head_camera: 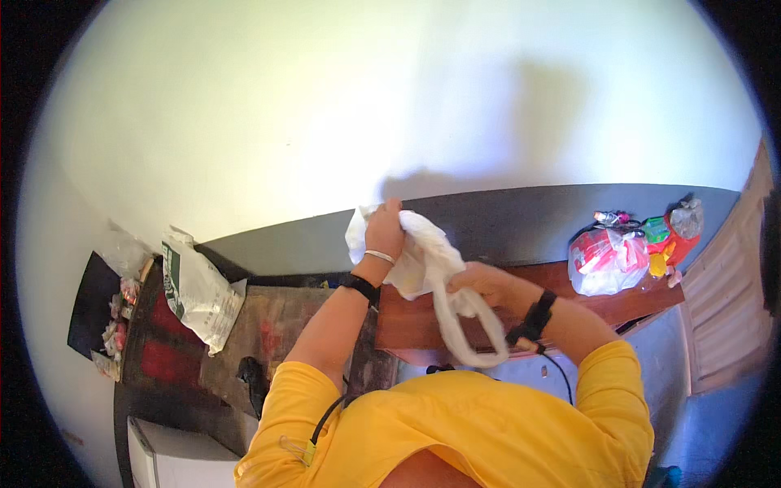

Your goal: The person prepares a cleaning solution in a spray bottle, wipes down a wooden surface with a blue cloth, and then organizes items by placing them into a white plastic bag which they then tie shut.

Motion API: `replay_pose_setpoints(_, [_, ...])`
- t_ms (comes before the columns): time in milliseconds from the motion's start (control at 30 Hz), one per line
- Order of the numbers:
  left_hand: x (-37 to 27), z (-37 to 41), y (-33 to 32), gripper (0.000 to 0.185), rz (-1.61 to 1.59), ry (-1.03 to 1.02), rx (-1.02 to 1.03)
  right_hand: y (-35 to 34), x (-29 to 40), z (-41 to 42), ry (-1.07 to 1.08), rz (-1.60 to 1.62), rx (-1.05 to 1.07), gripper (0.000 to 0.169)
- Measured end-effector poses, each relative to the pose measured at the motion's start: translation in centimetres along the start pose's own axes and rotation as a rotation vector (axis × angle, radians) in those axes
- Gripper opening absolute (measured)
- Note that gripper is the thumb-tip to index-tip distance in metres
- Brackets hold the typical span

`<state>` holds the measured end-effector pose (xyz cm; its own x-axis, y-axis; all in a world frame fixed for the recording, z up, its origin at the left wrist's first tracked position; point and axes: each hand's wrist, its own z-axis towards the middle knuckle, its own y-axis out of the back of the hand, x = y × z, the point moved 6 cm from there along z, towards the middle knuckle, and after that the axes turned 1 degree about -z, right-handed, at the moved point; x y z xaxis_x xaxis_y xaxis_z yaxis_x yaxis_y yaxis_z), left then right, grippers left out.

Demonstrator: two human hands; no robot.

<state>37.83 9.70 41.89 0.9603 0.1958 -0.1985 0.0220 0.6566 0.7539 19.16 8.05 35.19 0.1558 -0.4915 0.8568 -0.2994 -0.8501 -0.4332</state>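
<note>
A white plastic carrier bag [427, 244] is stretched between my two hands above a reddish-brown wooden tabletop [409, 323]. My left hand [385, 229] grips the gathered upper left part of the bag, near the wall. Lower and to the right, my right hand [479, 282] holds the bag close to its handle. The looped handle [473, 357] hangs open below that hand. I cannot tell whether anything is inside the bag.
At the right end of the tabletop sits a clear bag with red contents [610, 259], beside a red container [677, 241]. A white printed sack [204, 293] stands on a worn wooden surface [268, 329] to the left. A brown curtain [726, 293] hangs far right.
</note>
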Motion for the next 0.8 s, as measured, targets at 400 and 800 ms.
replay_pose_setpoints(400, [-1.1,3.7,-6.0,0.033,-1.529,0.336,0.241,-2.5,0.7,3.1,0.253,0.733,0.599,0.023])
replay_pose_setpoints(800, [-11.9,6.5,5.2,0.027,-1.322,0.102,0.635,6.1,12.8,-6.4,1.142,-1.537,-0.524,0.014])
